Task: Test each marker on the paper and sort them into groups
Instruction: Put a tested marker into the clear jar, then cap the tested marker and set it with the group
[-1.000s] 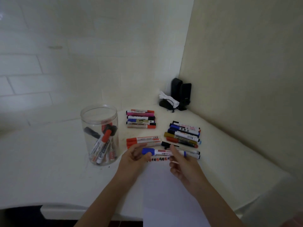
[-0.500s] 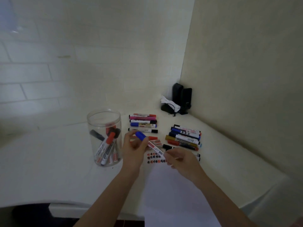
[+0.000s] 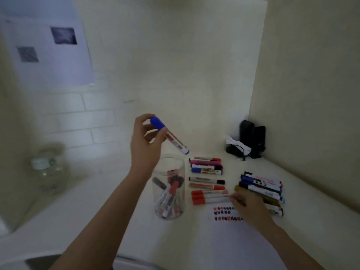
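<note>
My left hand (image 3: 144, 145) is raised above the clear jar (image 3: 169, 191) and grips a blue-capped marker (image 3: 171, 137), cap up and tilted. Several markers still stand in the jar. My right hand (image 3: 249, 207) rests low over the white paper (image 3: 239, 240), its loosely curled fingertips at the ends of three red-capped markers (image 3: 208, 196). It holds nothing that I can see. Red and black test marks (image 3: 226, 213) line the paper's top. One marker group (image 3: 206, 166) lies further back. Another marker group (image 3: 261, 188) lies at the right.
Black boxes with a white cloth (image 3: 251, 139) fill the table's back corner. A blurred clear bottle (image 3: 46, 172) stands at far left. A printed sheet (image 3: 44, 49) hangs on the tiled wall. Walls close in behind and to the right.
My right hand let go of the blue-capped marker and dropped toward the red markers. My left hand lifted the marker up above the jar. The camera tilted upward.
</note>
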The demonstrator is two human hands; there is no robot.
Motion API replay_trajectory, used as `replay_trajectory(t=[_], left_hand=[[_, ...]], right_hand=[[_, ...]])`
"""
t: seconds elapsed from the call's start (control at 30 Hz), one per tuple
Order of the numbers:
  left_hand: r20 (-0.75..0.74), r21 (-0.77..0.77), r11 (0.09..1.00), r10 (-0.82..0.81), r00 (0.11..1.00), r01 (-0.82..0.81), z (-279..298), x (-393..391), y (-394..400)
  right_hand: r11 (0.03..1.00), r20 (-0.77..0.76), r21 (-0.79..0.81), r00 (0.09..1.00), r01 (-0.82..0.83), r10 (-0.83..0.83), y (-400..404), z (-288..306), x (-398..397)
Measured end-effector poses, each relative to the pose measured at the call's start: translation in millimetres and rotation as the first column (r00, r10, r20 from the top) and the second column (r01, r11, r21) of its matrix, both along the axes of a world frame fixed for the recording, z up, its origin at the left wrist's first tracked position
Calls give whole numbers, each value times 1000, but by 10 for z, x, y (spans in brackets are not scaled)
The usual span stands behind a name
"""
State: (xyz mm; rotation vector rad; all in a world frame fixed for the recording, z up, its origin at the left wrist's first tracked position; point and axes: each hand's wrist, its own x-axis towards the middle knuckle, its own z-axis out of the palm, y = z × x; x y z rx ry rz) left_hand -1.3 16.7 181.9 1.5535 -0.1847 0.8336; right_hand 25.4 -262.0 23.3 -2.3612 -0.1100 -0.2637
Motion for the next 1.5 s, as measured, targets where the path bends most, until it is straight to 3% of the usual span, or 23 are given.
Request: replay_trajectory(t=[0.07, 0.17, 0.4, 0.5, 0.6, 0.7, 0.77, 0.87, 1.0, 1.17, 1.3, 1.43, 1.5], left_hand=[[-65, -8, 998, 54, 996, -54, -47, -24, 144], [-107, 142, 981, 148, 983, -132, -173, -50, 221], [-189, 607, 792, 226, 956, -67, -342, -38, 218], [-17, 704, 692, 241, 970, -160, -364, -3, 129], [124, 686, 715, 69, 990, -135, -369, -36, -221], [-45, 726, 682, -77, 996, 86, -755, -18, -599], [-258, 757, 614, -32, 966, 223, -1194, 55, -744], [-380, 815, 503, 88, 921, 289, -1685, 152, -846], [-299, 888, 424, 236, 925, 179, -1846, 328, -930], [-300, 938, 282, 368, 880, 201, -1908, 562, -1025], [-353, 921, 299, 362, 863, 251, -1946, 580, -1069], [-515, 778, 562, 316, 797, 280, -1820, 525, -1127], [-556, 680, 670, 209, 805, 296, -1755, 479, -1180]], right_hand=[[990, 21, -57, 992, -127, 128, 333, 75, -13], [968, 48, -105, 971, -230, 236, 756, 181, -43], [968, 25, -188, 985, -165, 173, 691, 153, 91], [967, 11, -214, 990, -135, 141, 483, 76, 172], [965, 39, -243, 992, -103, 116, 292, -5, 261], [938, 73, -327, 986, -115, 147, 162, -122, 300], [927, 112, -350, 977, -132, 182, 115, -212, 303], [943, 140, -304, 972, -137, 186, 51, -287, 273], [984, 122, -167, 989, -65, 86, -108, -283, 167], [998, 44, 58, 999, 12, -15, -341, -302, 78], [949, -26, 301, 995, 98, -95, -443, -300, 123], [824, -82, 550, 990, 138, -111, -456, -229, 125], [762, -103, 626, 986, 166, -130, -441, -167, 69]])
